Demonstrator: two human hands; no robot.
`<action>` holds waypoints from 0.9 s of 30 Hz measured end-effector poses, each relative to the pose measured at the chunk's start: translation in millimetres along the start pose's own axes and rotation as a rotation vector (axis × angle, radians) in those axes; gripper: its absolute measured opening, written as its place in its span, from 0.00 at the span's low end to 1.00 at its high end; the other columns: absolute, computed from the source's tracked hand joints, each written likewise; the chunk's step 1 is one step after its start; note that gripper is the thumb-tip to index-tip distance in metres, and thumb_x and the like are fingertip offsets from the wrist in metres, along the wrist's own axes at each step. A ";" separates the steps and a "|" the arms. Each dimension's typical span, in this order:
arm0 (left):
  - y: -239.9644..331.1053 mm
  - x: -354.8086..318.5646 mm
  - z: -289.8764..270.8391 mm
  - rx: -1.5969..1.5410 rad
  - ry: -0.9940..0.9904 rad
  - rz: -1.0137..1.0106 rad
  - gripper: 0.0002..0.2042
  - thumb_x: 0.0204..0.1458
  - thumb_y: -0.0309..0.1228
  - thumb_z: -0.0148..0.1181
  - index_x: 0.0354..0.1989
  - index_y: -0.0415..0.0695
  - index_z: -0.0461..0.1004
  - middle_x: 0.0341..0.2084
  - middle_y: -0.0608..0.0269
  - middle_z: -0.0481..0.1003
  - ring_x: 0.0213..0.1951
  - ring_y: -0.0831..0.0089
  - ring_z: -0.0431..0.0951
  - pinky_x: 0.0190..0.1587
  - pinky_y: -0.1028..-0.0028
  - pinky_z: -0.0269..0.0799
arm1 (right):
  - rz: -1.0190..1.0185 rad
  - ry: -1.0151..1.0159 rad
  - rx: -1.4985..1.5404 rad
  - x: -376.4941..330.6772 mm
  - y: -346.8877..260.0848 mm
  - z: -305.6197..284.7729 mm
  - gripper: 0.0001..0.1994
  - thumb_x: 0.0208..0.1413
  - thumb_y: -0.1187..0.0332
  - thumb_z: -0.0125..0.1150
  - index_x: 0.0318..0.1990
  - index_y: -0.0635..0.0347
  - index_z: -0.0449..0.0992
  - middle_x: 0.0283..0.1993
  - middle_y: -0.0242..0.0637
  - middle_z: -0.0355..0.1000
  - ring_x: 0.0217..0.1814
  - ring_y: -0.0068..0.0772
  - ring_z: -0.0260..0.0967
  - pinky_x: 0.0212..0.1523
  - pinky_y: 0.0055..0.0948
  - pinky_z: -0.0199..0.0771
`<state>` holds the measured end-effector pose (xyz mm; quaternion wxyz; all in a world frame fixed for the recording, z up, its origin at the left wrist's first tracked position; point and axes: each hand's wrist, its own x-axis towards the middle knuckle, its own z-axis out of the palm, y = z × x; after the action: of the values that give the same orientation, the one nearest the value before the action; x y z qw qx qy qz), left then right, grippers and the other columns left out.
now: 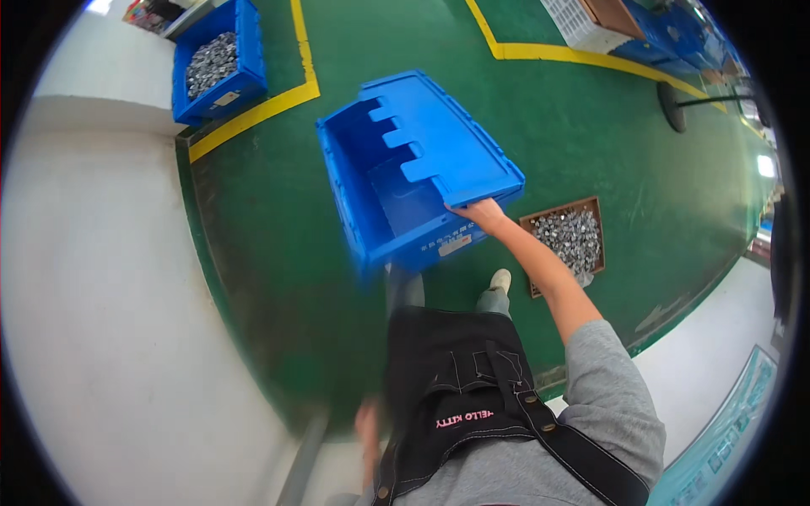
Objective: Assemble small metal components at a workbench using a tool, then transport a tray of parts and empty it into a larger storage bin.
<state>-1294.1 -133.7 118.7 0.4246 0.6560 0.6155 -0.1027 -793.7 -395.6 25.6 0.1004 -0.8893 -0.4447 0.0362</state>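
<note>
In front of my legs is a blue plastic tote (396,240) with a hinged lid. Its toothed right lid flap (443,126) lies over the right part of the top, while the left part is uncovered and shows a bare inside. My right hand (481,214) is closed on the flap's near right corner, fingers at its edge. Low beside my apron hangs my left hand (367,422), smeared by motion, away from the tote. Its fingers cannot be made out.
A shallow brown tray (599,232) of small metal parts lies on the floor to the right. Another blue tote (253,59) with metal parts stands far left by the white wall (93,253). Yellow lines mark the green floor. A round black stand base (672,107) is far right.
</note>
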 end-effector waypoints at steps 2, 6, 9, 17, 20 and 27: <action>94.2 25.0 40.9 -0.113 -0.079 0.056 0.12 0.43 0.32 0.51 0.35 0.40 0.68 0.30 0.64 0.70 0.31 0.79 0.68 0.34 0.79 0.63 | 0.034 -0.086 0.013 -11.9 -7.1 7.8 0.21 0.40 0.73 0.46 0.45 0.41 0.63 0.45 0.36 0.60 0.49 0.37 0.56 0.46 0.34 0.58; 237.2 46.4 163.0 -0.443 -0.798 -0.196 0.32 0.44 0.50 0.45 0.50 0.34 0.52 0.47 0.49 0.58 0.48 0.61 0.60 0.46 0.64 0.59 | 0.183 -0.292 0.124 -10.3 -12.6 6.2 0.18 0.40 0.72 0.45 0.43 0.45 0.65 0.50 0.34 0.57 0.54 0.35 0.51 0.53 0.31 0.50; 272.2 62.7 247.0 -0.995 -0.658 -0.440 0.33 0.40 0.48 0.52 0.47 0.33 0.52 0.47 0.48 0.54 0.50 0.59 0.55 0.49 0.61 0.55 | 0.217 -0.215 0.130 -15.9 -5.7 25.7 0.17 0.41 0.72 0.45 0.42 0.49 0.66 0.50 0.33 0.58 0.54 0.33 0.51 0.53 0.30 0.51; 266.8 92.2 321.2 -1.234 -0.618 -0.587 0.15 0.44 0.31 0.50 0.38 0.34 0.61 0.39 0.50 0.62 0.43 0.58 0.61 0.47 0.61 0.58 | 0.588 -0.374 0.261 -32.4 -16.6 24.7 0.14 0.38 0.70 0.47 0.36 0.60 0.69 0.39 0.38 0.66 0.44 0.32 0.61 0.50 0.30 0.53; 255.8 97.7 343.0 -1.179 -0.587 -0.625 0.11 0.43 0.28 0.48 0.34 0.36 0.63 0.34 0.53 0.67 0.40 0.59 0.64 0.44 0.60 0.61 | 0.548 -0.094 0.250 -77.2 -43.6 21.5 0.19 0.34 0.69 0.52 0.39 0.64 0.65 0.47 0.43 0.57 0.53 0.43 0.50 0.53 0.38 0.48; 177.7 107.8 426.2 -0.468 -0.462 0.056 0.11 0.42 0.29 0.48 0.33 0.36 0.65 0.32 0.54 0.68 0.36 0.60 0.67 0.40 0.62 0.67 | 1.393 -0.002 0.747 -308.0 -19.0 75.3 0.18 0.34 0.67 0.54 0.37 0.62 0.66 0.40 0.45 0.62 0.44 0.45 0.57 0.44 0.35 0.58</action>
<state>-945.9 -326.3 -139.2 0.6948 0.5166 0.4917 -0.0929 -1005.5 -619.4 -51.7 0.3462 -0.8705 0.2561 0.2384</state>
